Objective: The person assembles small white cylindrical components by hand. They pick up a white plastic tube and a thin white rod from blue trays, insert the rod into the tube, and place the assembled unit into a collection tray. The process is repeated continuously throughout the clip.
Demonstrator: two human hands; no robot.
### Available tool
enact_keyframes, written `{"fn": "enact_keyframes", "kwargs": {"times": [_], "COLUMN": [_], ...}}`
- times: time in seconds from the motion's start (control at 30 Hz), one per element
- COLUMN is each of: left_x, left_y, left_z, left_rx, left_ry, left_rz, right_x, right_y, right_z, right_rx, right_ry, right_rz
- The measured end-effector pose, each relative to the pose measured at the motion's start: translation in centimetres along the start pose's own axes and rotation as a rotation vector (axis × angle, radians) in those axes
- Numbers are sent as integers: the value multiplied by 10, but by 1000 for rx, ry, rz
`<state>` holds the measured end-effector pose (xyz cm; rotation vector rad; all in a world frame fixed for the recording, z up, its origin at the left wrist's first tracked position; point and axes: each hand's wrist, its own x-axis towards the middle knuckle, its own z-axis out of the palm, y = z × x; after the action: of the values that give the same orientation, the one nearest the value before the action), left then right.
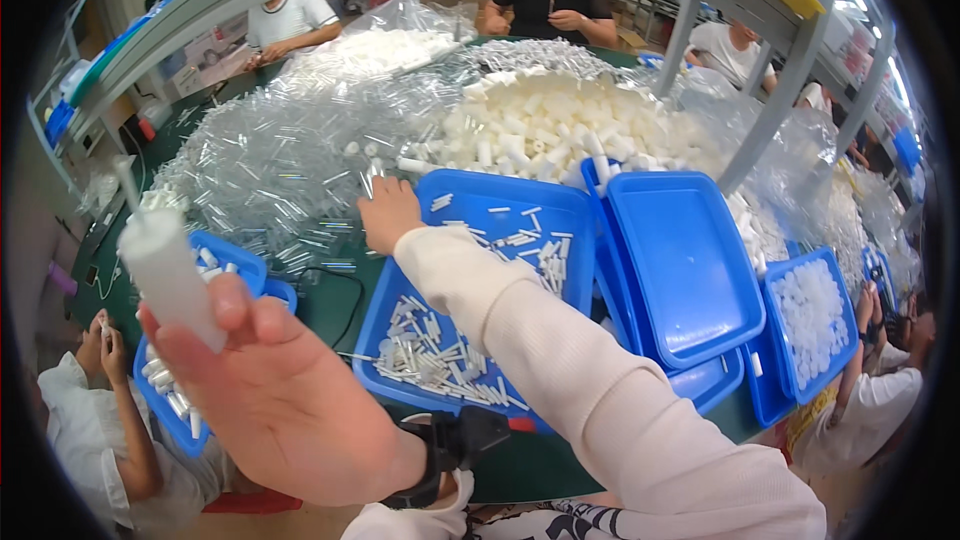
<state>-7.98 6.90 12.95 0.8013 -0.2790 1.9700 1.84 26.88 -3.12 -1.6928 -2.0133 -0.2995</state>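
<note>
In my raised left hand [270,380], close to the view, a translucent white bottle-like cylinder [170,270] stands tilted, with a thin tube sticking up from its top. Its lower end rests between my fingers and palm. My right hand [390,215] reaches across the table to the border of a large heap of clear thin tubes [270,160]. Its fingers are bent together over small tubes there; what they hold is hidden. Under my right forearm lies a blue tray [470,183] with many short white-and-silver pieces [425,350].
Beyond the tray, white cylinders [560,130] form a big pile. Empty blue trays [685,260] are stacked on the right, beside a tray of white caps [815,310]. More blue trays [200,440] sit at left. A grey metal frame [775,90] crosses above. Several people work around the table.
</note>
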Motion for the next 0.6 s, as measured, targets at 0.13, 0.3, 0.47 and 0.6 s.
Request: {"fn": "enact_keyframes", "kwargs": {"times": [0.13, 0.3, 0.47, 0.6], "left_x": [-3, -7, -6, -17], "left_y": [-5, -29, -27, -32], "left_z": [6, 19, 17, 34], "left_rx": [127, 392, 512, 511], "left_ry": [55, 139, -79, -211], "left_rz": [-51, 15, -83, -326], "right_x": [-7, -28, -76, -155], "right_y": [-4, 8, -5, 10], "right_z": [-16, -82, -221, -308], "right_rx": [53, 31, 321, 751], "right_ry": [-17, 108, -94, 69], "right_rz": [13, 162, 253, 289]}}
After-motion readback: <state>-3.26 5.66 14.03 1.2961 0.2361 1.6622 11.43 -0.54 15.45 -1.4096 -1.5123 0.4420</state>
